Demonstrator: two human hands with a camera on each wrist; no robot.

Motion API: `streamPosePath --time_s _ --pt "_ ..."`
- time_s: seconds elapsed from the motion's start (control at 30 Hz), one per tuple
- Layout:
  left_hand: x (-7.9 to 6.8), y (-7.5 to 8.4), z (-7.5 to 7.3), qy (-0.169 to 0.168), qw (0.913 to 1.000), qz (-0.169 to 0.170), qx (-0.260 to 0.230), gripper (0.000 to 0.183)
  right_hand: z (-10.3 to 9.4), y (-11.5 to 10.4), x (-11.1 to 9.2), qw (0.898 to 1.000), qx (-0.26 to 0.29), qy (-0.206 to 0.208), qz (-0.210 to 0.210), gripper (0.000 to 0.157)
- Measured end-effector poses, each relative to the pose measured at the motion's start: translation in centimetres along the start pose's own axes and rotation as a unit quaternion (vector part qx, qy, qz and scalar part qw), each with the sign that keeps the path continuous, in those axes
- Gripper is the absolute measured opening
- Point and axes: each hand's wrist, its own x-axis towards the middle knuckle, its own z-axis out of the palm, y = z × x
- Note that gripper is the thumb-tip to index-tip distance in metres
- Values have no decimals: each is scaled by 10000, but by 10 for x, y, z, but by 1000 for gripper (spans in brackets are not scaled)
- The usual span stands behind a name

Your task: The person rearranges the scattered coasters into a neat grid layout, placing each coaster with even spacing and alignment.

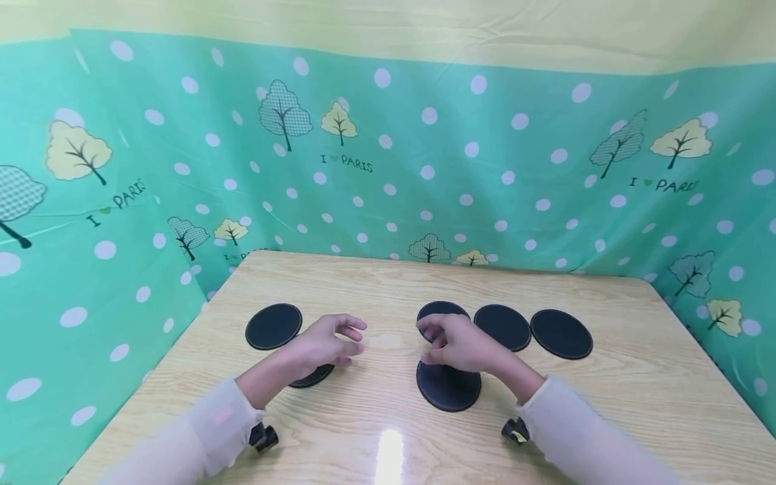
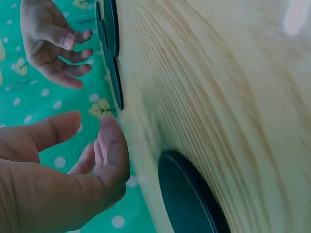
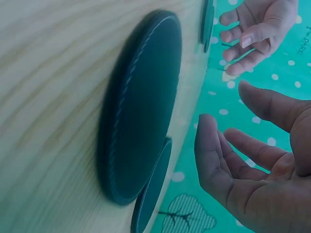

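Note:
My left hand (image 1: 321, 343) hovers above the left part of the table, thumb apart from loosely bent fingers, holding nothing. Beneath it is a black round coaster (image 1: 312, 377), partly covered by the hand; another coaster (image 1: 273, 326) lies just behind. On the other side my right hand (image 1: 457, 343) is also raised and holds nothing, its fingers relaxed. It overlaps a near coaster (image 1: 448, 391) and a back coaster (image 1: 443, 309) in the head view. Light stitching edges the near coaster (image 3: 141, 111) in the right wrist view, with a gap between it and the fingers (image 3: 208, 145).
Two more black coasters, a middle one (image 1: 502, 328) and an outer one (image 1: 561, 334), lie in a row to the right. The pale wooden table (image 1: 376, 404) ends at a green dotted curtain (image 1: 388, 168) behind and at both sides.

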Motion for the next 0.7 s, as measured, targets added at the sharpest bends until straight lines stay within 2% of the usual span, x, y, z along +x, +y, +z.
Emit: streamPosePath --time_s 0.3,0.7 --pt "-15 -15 -24 330 9994 -45 -49 46 16 -22 20 9998 113 -142 -108 53" --pt "-56 -43 -74 497 9986 -134 78 55 39 -40 50 9997 137 -150 -130 55"
